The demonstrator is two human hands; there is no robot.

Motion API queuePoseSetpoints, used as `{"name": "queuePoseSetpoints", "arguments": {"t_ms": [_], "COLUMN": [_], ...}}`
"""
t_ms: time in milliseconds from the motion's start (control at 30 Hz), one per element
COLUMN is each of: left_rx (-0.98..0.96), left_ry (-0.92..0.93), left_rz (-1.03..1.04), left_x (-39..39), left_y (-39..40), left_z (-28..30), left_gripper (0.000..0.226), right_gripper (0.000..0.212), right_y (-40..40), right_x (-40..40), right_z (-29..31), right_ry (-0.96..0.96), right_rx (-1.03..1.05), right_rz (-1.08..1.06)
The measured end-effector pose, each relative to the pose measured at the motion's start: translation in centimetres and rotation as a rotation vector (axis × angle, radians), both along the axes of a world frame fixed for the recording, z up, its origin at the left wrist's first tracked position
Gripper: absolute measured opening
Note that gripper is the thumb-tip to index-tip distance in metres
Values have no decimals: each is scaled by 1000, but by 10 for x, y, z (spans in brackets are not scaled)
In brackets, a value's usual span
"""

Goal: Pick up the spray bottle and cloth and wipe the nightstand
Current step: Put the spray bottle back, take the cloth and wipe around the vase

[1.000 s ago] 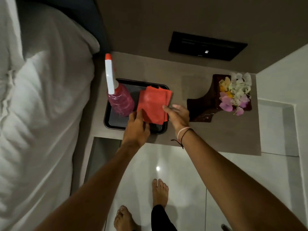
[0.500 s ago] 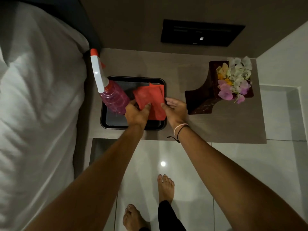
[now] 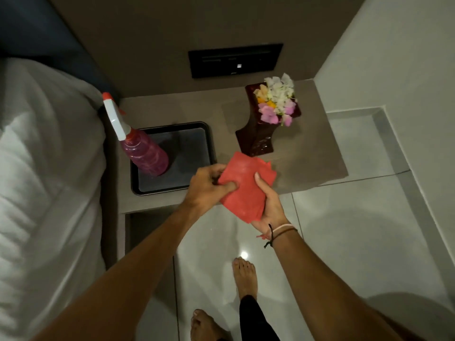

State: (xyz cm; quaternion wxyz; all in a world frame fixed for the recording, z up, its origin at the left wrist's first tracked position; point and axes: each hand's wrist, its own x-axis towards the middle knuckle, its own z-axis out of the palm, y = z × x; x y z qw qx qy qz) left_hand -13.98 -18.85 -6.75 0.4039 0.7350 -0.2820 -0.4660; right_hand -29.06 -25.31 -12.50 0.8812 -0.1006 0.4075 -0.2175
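Note:
A folded red cloth (image 3: 243, 183) is held over the front edge of the grey nightstand (image 3: 307, 153). My left hand (image 3: 208, 189) pinches its left edge with thumb on top. My right hand (image 3: 269, 207) cups it from underneath on the right. A pink spray bottle (image 3: 145, 151) with a white and orange trigger head stands upright at the left end of a black tray (image 3: 192, 134), apart from both hands.
A dark wooden vase with white, yellow and pink flowers (image 3: 268, 124) stands on the nightstand's right half. A white bed (image 3: 44, 180) lies close on the left. A black wall panel (image 3: 235, 60) sits behind. My bare feet stand on pale floor tiles (image 3: 332, 230).
Both hands lifted the red cloth off the black tray and drew it right and toward me, past the nightstand's front edge. The spray bottle stayed put.

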Motion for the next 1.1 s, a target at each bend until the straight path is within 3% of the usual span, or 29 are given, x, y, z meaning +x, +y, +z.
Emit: {"name": "queuePoseSetpoints", "arguments": {"t_ms": [67, 233, 367, 600, 933, 1100], "left_rx": [20, -147, -174, -41, -6, 35], "left_ry": [-276, -958, -1209, -1300, -1213, -1085], "left_rz": [-37, -263, -465, -610, -598, -619], "left_x": [-12, -27, -34, -21, 0, 31], "left_y": [-3, -44, -100, -165, -182, -213], "left_z": [13, 51, 59, 33, 33, 40], "left_gripper": [51, 69, 73, 71, 72, 69], "right_gripper": [61, 45, 44, 39, 47, 50], "right_y": [8, 14, 2, -35, -72, -81], "right_x": [-27, -78, -101, -102, -71, -38], "right_z": [-2, -4, -11, -17, -2, 15], "right_ry": [-12, 30, 56, 65, 9, 87], "right_rx": [29, 46, 53, 27, 54, -50], "right_rz": [-106, -282, -330, -280, -286, -328]}}
